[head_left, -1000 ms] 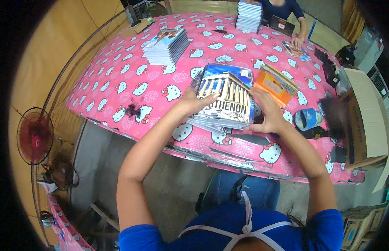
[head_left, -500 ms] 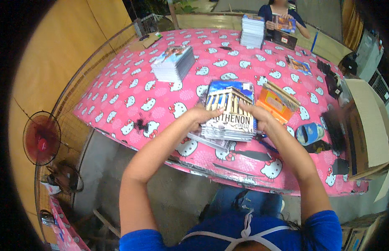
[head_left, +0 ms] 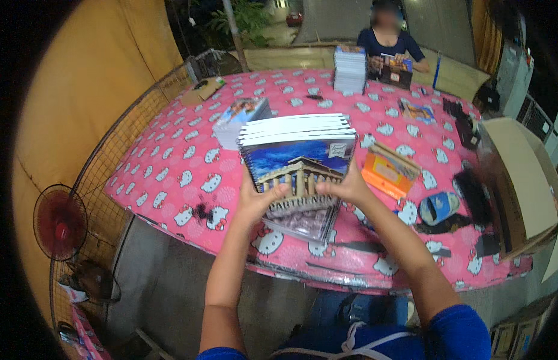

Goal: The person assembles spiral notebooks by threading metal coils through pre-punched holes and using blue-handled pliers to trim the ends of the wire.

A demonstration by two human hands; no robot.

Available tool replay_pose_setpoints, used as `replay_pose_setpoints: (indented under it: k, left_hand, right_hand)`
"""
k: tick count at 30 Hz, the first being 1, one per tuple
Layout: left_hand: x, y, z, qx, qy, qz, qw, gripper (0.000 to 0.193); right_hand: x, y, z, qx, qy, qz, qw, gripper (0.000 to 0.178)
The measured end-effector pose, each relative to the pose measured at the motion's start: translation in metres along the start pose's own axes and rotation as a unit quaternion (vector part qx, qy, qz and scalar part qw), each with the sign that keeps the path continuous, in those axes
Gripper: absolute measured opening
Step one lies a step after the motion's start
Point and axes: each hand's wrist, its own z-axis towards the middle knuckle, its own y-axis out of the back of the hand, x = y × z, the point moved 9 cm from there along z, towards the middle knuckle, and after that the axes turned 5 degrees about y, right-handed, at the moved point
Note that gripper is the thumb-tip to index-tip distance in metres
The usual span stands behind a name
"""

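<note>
Between my two hands is a stack of spiral notebooks, its top cover showing a columned temple under a blue sky. My left hand grips the left side, thumb lying on the cover. On the right side my right hand holds on the same way. The stack is tilted, its white page edges facing up and away from me. Beneath it another notebook with a greyish cover lies on the table. To the right of my right hand rests an orange box.
A pink patterned cloth covers the table. Notebook stacks stand at the back left and far side, where a person sits handling a notebook. A blue tape roll and open cardboard box are at right; a red fan at left.
My hands have raised the notebook stack and tipped it so its page edges show, shifting it slightly left. A notebook under it is more exposed. The view has tilted up a little.
</note>
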Motion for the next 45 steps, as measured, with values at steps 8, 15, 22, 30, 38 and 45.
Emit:
replay_pose_setpoints:
  k: [8, 15, 22, 30, 38, 45]
  left_hand:
    - [0.068, 0.022, 0.007, 0.004, 0.025, 0.118, 0.993, 0.091]
    - [0.037, 0.001, 0.165, -0.009, 0.083, 0.066, 0.994, 0.084]
    - [0.163, -0.042, 0.259, 0.087, 0.314, 0.007, 0.945, 0.063]
    - [0.130, 0.008, 0.217, -0.010, 0.256, 0.321, 0.912, 0.102]
    - [0.153, 0.012, 0.059, 0.170, 0.476, 0.083, 0.859, 0.064]
    - [0.153, -0.005, 0.048, 0.158, 0.490, -0.065, 0.855, 0.045]
  right_hand:
    - [-0.048, -0.009, -0.013, 0.019, -0.013, 0.082, 0.996, 0.097]
    - [-0.080, 0.057, 0.101, -0.119, -0.113, -0.018, 0.986, 0.051]
    - [-0.216, 0.136, 0.084, -0.248, -0.329, 0.000, 0.911, 0.049]
    - [-0.088, 0.098, 0.050, -0.079, -0.193, -0.312, 0.927, 0.079]
    - [-0.081, 0.025, -0.092, -0.157, -0.464, 0.239, 0.838, 0.051]
    - [-0.115, -0.014, -0.065, -0.201, -0.452, 0.278, 0.823, 0.051]
